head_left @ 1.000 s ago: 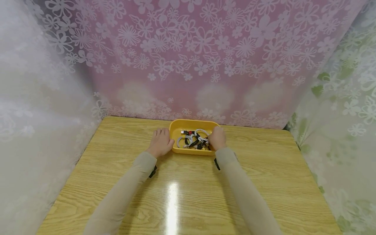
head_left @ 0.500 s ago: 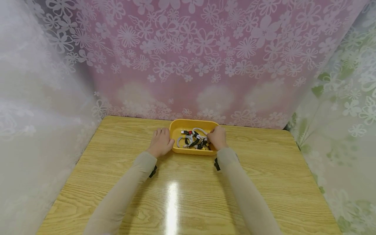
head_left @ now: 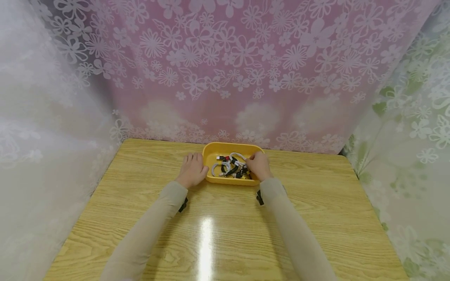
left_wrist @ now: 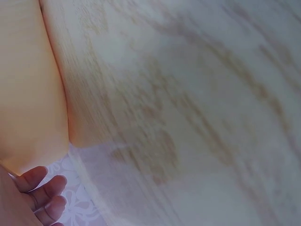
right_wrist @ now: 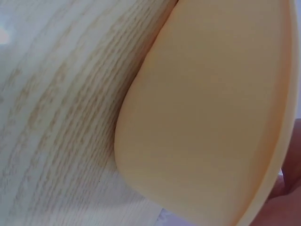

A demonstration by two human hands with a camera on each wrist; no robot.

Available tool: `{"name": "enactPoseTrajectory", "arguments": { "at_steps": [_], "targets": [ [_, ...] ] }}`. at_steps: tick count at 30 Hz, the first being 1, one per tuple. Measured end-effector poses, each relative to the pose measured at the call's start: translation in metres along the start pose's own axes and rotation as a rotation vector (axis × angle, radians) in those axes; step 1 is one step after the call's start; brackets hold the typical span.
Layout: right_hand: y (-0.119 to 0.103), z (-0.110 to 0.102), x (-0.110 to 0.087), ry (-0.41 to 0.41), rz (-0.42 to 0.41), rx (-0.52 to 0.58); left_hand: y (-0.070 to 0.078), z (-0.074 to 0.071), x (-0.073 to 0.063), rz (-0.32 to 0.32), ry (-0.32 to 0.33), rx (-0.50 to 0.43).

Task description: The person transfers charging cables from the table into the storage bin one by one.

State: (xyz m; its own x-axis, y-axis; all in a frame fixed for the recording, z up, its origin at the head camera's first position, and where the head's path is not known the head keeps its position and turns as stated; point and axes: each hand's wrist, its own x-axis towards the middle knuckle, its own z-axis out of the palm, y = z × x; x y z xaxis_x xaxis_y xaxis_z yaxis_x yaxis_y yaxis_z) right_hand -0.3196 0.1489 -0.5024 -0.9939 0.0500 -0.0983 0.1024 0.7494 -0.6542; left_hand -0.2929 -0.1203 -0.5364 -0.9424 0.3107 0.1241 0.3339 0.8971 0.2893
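A yellow plastic box [head_left: 232, 181] stands at the table's far edge, holding a tangle of cables. My left hand [head_left: 191, 170] lies against its left end, thumb at the rim and fingers loosely extended. In the left wrist view its fingertips [left_wrist: 56, 183] show beside the box wall. My right hand [head_left: 259, 166] reaches over the right end into the box, fingers bent down at the end of a white cable [head_left: 237, 154]; I cannot tell whether they pinch it. Beside lie black cables [head_left: 232, 170], a grey-white coiled cable [head_left: 213, 170] and a black USB plug [head_left: 220, 157].
The wood-grain table [head_left: 225, 234] spreads out in front of the box. Behind it hangs a pink flowered curtain [head_left: 225, 78], with pale curtains at the left [head_left: 52, 136] and right [head_left: 404, 156]. Black wrist straps show below both sleeves.
My right hand has shifted slightly left inside the box, and the white cable loop has moved a little left with it. The left hand and the box have stayed in place.
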Motion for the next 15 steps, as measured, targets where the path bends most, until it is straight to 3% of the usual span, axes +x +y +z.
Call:
{"name": "enactPoseTrajectory", "arguments": {
  "at_steps": [15],
  "targets": [
    [-0.003, -0.007, -0.016, 0.0, -0.074, -0.029, 0.004, -0.001, 0.0, -0.019, -0.015, 0.015]
  ]
}}
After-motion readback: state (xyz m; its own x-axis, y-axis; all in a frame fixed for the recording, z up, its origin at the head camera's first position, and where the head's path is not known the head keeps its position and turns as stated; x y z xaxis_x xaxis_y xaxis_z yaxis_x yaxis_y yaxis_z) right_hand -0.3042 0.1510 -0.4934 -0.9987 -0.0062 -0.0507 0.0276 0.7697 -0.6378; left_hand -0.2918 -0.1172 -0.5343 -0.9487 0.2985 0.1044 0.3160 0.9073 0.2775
